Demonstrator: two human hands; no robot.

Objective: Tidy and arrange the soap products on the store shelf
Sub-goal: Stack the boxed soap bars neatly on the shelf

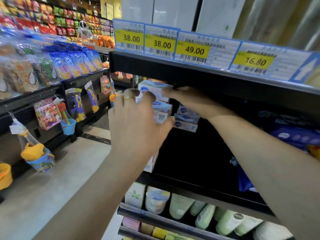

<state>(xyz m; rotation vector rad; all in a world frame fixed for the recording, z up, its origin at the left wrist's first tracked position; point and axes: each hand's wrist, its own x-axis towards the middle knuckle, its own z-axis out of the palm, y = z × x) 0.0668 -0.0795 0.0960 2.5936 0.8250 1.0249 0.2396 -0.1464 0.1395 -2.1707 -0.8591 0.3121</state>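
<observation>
Both hands steadied a white-and-blue cardboard soap box [152, 88] atop a stack at the shelf's left end, apparently to square it. The left hand [138, 122] clasped the stack's front; the right hand [188, 99], at three o'clock, gripped the top box. Four yellow price tags [194, 50] lined the black shelf edge [207, 75] above.

Four yellow paper price tags [194, 49] line the black metal shelf edge [190, 70]. Below that edge: two hands [138, 129], and about five white-and-blue cardboard soap boxes [154, 90], partly hidden.
</observation>
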